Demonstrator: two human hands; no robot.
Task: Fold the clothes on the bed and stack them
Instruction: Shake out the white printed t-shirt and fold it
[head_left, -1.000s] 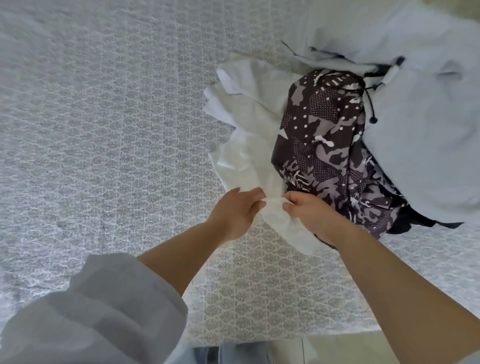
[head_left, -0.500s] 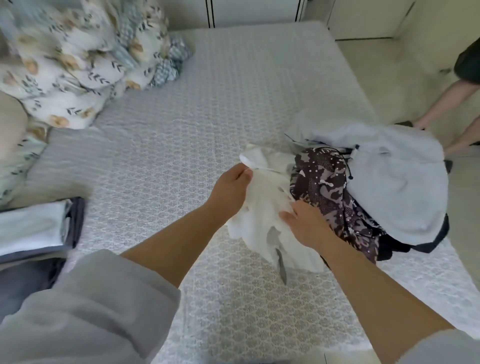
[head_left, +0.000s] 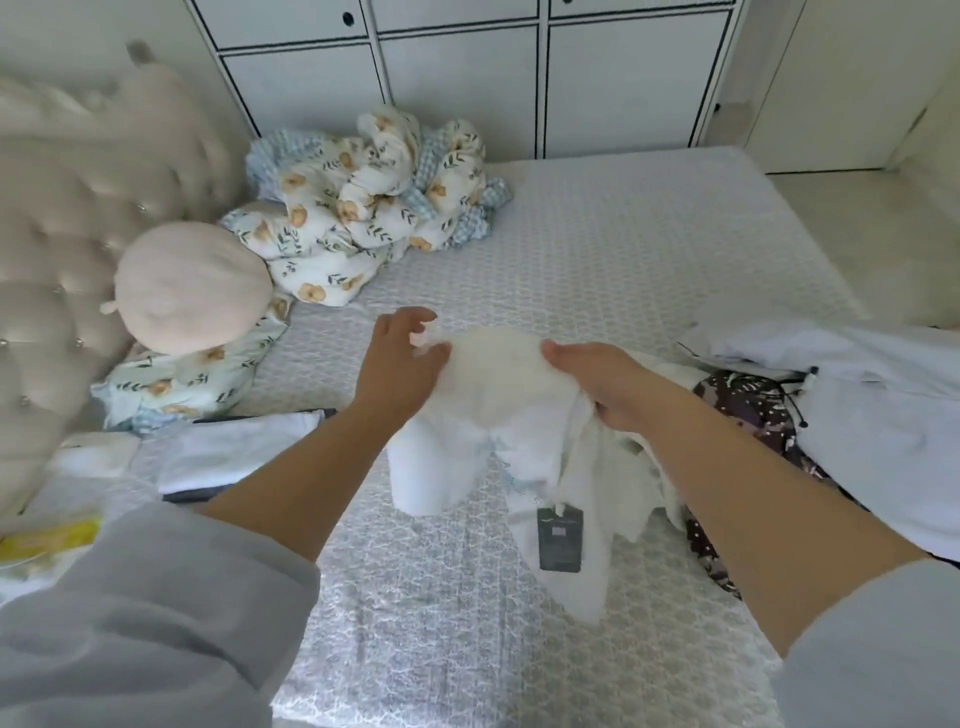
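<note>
My hands hold a soft matt white cloth garment (head_left: 498, 405) with a dark matt card tag (head_left: 560, 531), above the textured quilted bedspread (head_left: 623, 270).

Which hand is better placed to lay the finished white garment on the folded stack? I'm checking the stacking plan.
Probably the left hand: the folded stack lies on its side, while the right hand, gripping the white garment, is beside the unfolded pile.

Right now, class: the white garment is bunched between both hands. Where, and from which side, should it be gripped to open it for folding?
Judging by its pose, grip the white garment along its raised top edge, from above, one corner per hand: left hand, right hand. Its loose parts and tag hang downward.
</note>
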